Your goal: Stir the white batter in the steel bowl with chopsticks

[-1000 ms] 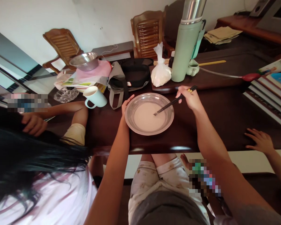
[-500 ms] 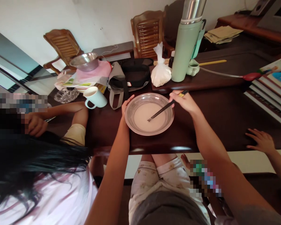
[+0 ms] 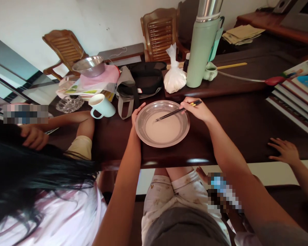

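A wide metal bowl (image 3: pixel 163 143) stands near the front edge of the dark wooden table, holding a pale, milky liquid (image 3: pixel 164 128). My left hand (image 3: pixel 138 114) grips the bowl's left side, its fingers along the outer wall and partly hidden. In my right hand (image 3: pixel 195 108) is a pair of dark chopsticks (image 3: pixel 170 113) with gold bands near the upper ends. They slant down to the left over the right rim, and their tips are at the liquid's surface. Behind the bowl stands a tied plastic bag of white powder (image 3: pixel 175 81).
A green thermos (image 3: pixel 202 51), a small green pot (image 3: pixel 210 71) and a black-and-grey bag (image 3: pixel 146 82) stand behind. Left are a white mug (image 3: pixel 102 106), a glass dish (image 3: pixel 69 103) and another metal bowl (image 3: pixel 89 66). Books (image 3: pixel 295 106) and another person's hand (image 3: pixel 284 151) are right; someone sits left.
The chopstick tips have moved left and farther back in the bowl, and the chopsticks lie flatter. My right hand has shifted slightly left. My left hand stays at the bowl.
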`<move>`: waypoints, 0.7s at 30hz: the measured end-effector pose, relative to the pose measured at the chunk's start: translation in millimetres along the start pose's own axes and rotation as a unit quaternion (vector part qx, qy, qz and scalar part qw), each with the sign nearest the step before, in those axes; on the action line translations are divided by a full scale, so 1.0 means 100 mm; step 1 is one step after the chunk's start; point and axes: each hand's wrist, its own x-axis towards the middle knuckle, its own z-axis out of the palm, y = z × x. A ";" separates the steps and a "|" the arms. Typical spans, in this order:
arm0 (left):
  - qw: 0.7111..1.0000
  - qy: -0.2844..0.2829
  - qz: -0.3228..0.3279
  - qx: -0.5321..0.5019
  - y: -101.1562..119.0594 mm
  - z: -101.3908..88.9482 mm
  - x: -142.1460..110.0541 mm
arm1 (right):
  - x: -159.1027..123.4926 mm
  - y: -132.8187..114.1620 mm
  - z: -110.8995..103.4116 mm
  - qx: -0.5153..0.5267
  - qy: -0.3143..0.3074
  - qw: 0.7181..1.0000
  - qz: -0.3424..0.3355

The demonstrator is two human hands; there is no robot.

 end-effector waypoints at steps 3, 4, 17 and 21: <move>1.000 0.002 -0.006 0.005 0.00 -0.01 0.00 | -0.01 0.03 -0.08 -0.008 0.084 0.996 -0.007; 1.000 0.002 -0.008 0.005 0.01 -0.01 -0.01 | -0.01 0.03 -0.09 -0.001 0.086 0.996 -0.009; 1.000 -0.001 0.009 0.008 0.01 0.03 -0.03 | 0.00 0.05 -0.07 0.036 0.045 0.998 0.000; 1.000 0.005 0.001 0.001 0.02 0.05 -0.04 | 0.00 0.04 0.00 0.021 -0.026 0.999 0.006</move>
